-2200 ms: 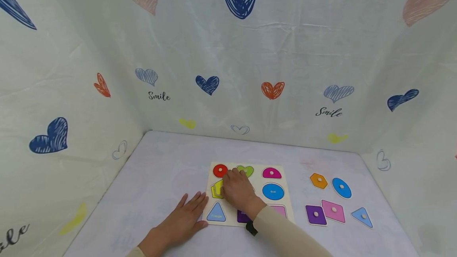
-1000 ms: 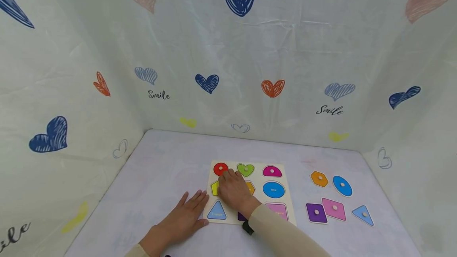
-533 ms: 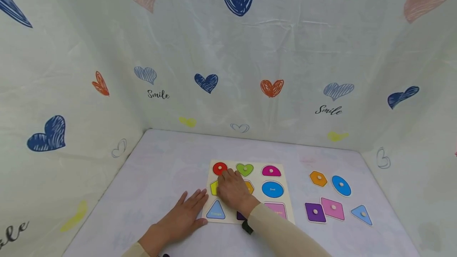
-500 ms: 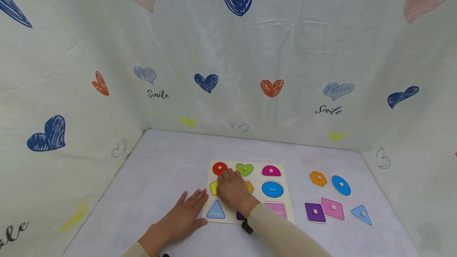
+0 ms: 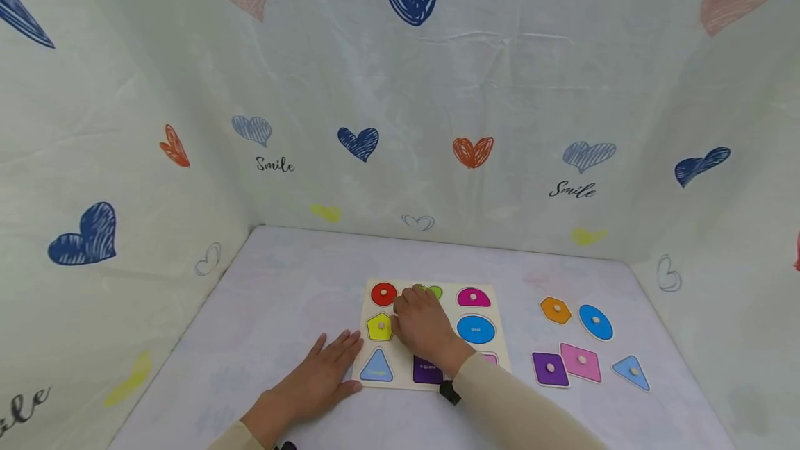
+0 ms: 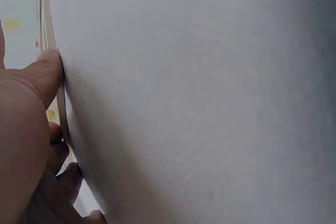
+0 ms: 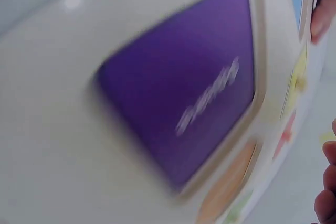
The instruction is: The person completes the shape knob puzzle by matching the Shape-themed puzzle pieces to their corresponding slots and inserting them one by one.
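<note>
On the table lies a cream shape puzzle board (image 5: 403, 372). A knobbed yellow pentagon piece (image 5: 377, 330) sits in its recess, uncovered. My right hand (image 5: 426, 328) hovers over the board's middle, just right of the pentagon, its fingers loosely bent. In the right wrist view its fingers (image 7: 329, 174) show at the right edge with nothing between them. My left hand (image 5: 315, 379) rests on the table with spread fingers, fingertips at the board's left edge. The green heart piece (image 5: 435, 291) and the orange hexagon recess are partly or wholly hidden behind my right hand in the head view.
Red circle (image 5: 384, 294) and magenta semicircle (image 5: 473, 298) pieces sit in the board. Bare recesses include the triangle (image 5: 376, 367), square (image 5: 428, 371) and oval (image 5: 476, 330). Right of the board lie loose hexagon (image 5: 555, 311), oval (image 5: 596, 323), square (image 5: 550, 371), pink (image 5: 580, 364) and triangle (image 5: 631, 373) pieces.
The yellow pentagon, askew over its recess at first, now lies within it. My right hand has let go of it and shifted right. The left hand stays in place.
</note>
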A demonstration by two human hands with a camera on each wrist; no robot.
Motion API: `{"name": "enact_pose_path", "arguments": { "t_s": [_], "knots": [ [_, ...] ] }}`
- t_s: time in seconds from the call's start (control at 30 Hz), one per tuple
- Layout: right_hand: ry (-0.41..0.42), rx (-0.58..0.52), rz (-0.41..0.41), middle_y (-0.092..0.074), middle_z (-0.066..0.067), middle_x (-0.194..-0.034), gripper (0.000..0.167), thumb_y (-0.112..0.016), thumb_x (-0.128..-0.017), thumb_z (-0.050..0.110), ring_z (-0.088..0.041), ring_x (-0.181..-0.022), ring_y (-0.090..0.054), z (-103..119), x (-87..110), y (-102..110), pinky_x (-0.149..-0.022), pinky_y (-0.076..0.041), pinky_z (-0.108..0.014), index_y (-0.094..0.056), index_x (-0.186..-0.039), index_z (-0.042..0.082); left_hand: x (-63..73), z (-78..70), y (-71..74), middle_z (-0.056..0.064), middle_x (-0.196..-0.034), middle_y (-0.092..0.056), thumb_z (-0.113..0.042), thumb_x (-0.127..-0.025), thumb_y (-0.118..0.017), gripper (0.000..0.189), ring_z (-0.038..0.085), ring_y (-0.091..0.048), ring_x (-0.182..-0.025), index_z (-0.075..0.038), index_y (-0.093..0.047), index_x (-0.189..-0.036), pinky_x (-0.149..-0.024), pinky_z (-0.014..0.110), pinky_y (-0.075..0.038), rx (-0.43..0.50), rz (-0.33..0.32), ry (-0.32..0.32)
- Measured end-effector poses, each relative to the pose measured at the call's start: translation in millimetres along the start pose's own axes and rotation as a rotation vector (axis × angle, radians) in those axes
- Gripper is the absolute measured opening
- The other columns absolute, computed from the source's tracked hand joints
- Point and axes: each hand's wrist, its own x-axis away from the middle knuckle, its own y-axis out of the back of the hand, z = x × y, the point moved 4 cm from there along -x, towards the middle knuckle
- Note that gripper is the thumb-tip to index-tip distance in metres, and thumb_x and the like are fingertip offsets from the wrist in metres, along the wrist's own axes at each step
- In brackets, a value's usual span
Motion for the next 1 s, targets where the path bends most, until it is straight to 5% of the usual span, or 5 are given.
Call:
{"name": "enact_pose_path", "arguments": {
  "t_s": [0.13,0.4,0.77,1.0],
  "knots": [
    [-0.034,-0.004,-0.051,-0.061,0.001,-0.09,0.021,-0.078,-0.095,0.034,-0.017,-0.089,-0.054,-29,13.5,7,-0.082,-0.051,-0.032,-0.072,-0.098,0.014,-0.1,-2.2,-0.2,0.001,-0.173,-0.034,-0.056,-0.099,-0.066,0.085,0.028,-0.026,-0.161,-0.014,-0.034,-0.166,-0.131,0.061,-0.017,-0.009,-0.003,0.003],
    [-0.105,0.012,-0.084,-0.061,-0.002,-0.086,0.02,-0.081,-0.092,0.024,-0.021,-0.084,-0.053,-105,51.3,17,-0.073,-0.046,-0.034,-0.072,-0.096,0.007,-3.0,-2.5,-3.4,-0.002,-0.175,-0.03,-0.058,-0.101,-0.061,0.085,0.025,-0.023,-0.163,-0.016,-0.03,-0.167,-0.132,0.06,-0.014,-0.051,0.012,0.009],
    [-0.272,0.076,-0.042,-0.066,-0.013,-0.097,0.024,-0.081,-0.092,0.02,-0.032,-0.096,-0.058,-196,105.6,21,-0.082,-0.053,-0.047,-0.071,-0.102,0.001,-1.9,-1.6,-2.7,0.002,-0.173,-0.033,-0.055,-0.099,-0.065,0.085,0.027,-0.025,-0.162,-0.013,-0.034,-0.166,-0.131,0.062,-0.015,-0.041,0.015,0.02],
    [-0.257,0.1,-0.105,-0.063,-0.014,-0.092,0.02,-0.079,-0.088,0.012,-0.036,-0.089,-0.057,-240,137.1,33,-0.074,-0.048,-0.049,-0.067,-0.098,0.0,-2.3,-1.6,-3.5,0.001,-0.173,-0.034,-0.056,-0.099,-0.064,0.085,0.026,-0.026,-0.162,-0.012,-0.034,-0.165,-0.131,0.061,-0.016,-0.04,0.015,0.014]
  ]
}}
